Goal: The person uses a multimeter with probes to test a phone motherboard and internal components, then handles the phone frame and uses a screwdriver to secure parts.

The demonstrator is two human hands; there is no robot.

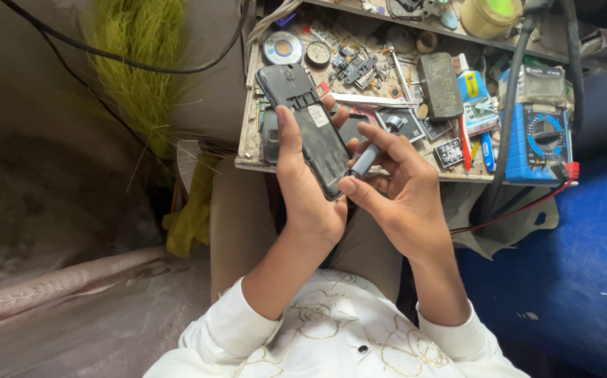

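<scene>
Spanning the upper middle of the view, a cluttered workbench (247,150) carries the bulk of the loose material, and the person sits at its near edge with both hands raised just in front of it. At the bench's right end lies a blue multimeter (538,143) with a thick black cable (510,105) running down across it and a thin red lead trailing off below. Left of the meter sit a dark rectangular block (440,85) and a blue-and-yellow packet (473,91); small circuit boards (352,66), a round solder reel (282,47) and metal tweezers (359,100) are scattered toward the bench's rear. A tuft of yellow-green fibres (142,63) hangs at the left, well apart from the hands. The opened phone (307,122), back cover off and dark inner face upward, is tilted with its top end toward the bench; it is clamped in the left hand (310,189), thumb pressed along its left edge and fingers wrapped behind. Just beside its lower right edge, the right hand (401,196) is closed on a small grey screwdriver (370,154), pinched between thumb and fingers, its cap pointing up toward the bench. Whether its tip touches the phone cannot be told, as the fingers cover it. White embroidered sleeves (233,322) show at the bottom.
</scene>
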